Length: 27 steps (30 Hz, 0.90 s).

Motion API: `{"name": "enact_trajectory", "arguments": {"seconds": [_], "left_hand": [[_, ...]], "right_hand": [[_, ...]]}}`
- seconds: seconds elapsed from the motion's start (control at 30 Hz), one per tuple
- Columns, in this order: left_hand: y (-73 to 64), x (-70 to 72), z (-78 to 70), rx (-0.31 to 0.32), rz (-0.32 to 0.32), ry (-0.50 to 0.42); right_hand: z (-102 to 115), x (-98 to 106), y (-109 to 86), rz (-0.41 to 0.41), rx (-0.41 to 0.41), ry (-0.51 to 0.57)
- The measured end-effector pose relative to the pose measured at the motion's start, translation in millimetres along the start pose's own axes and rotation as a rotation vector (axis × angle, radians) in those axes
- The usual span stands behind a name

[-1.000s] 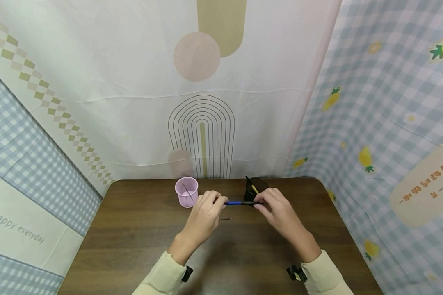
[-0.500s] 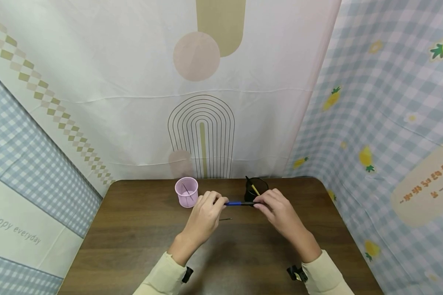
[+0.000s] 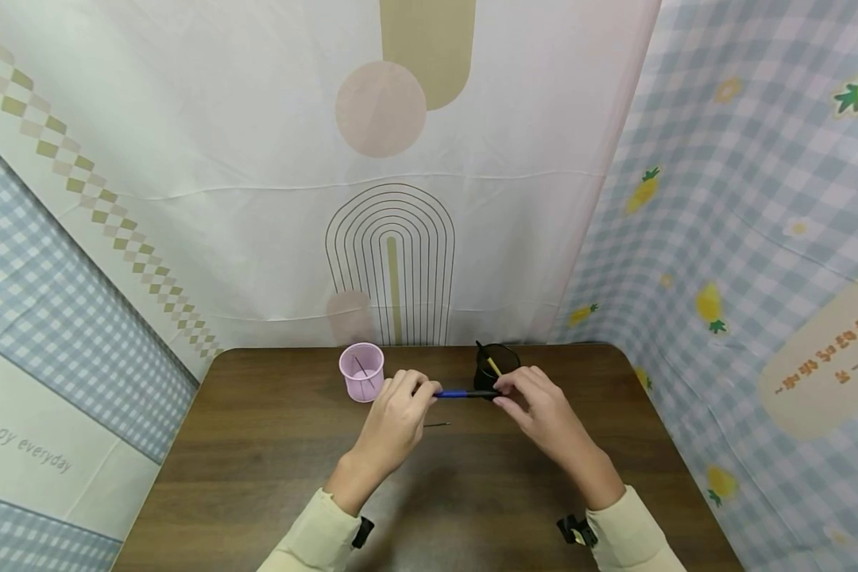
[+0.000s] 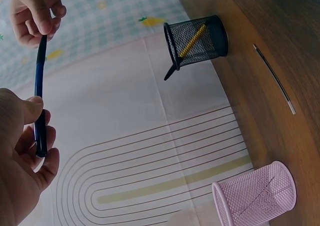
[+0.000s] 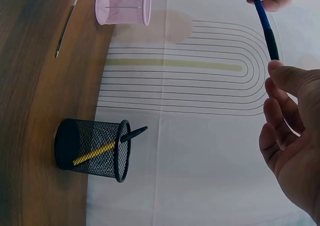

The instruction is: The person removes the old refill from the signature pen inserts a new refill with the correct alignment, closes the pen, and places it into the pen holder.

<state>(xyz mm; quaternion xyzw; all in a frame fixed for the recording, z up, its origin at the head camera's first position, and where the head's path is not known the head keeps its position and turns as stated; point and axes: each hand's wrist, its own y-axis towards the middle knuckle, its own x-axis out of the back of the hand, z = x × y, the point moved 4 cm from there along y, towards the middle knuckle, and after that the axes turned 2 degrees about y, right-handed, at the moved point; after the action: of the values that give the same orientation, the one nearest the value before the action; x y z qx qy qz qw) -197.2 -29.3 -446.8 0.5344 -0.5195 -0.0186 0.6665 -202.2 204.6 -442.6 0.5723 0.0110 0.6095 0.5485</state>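
A blue pen with a black grip section is held level between both hands above the table. My left hand grips its blue barrel near the back end, thumb and fingers curled round it. The other end, the black one, is pinched by my right hand between thumb and fingertips, which hide the tip. On the table below lies a thin pen refill, partly covered by my left hand in the head view. Behind my right hand stands a black mesh pen holder with a yellow and black pen leaning in it.
A pink mesh pen holder stands at the back of the table, left of the black one, with a thin dark refill inside. The brown wooden table ends at a patterned cloth backdrop.
Both hands keep their hold on the pen in nearly the same place. The right hand has shifted only very slightly.
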Motion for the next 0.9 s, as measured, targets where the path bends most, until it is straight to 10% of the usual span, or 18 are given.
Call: {"name": "enact_trajectory", "arguments": {"seconds": [0.9], "left_hand": [[-0.1,0.0,0.6,-0.003,-0.016,-0.008]], "right_hand": [[-3.6,-2.2,-1.1,0.042,-0.057,0.039]]}}
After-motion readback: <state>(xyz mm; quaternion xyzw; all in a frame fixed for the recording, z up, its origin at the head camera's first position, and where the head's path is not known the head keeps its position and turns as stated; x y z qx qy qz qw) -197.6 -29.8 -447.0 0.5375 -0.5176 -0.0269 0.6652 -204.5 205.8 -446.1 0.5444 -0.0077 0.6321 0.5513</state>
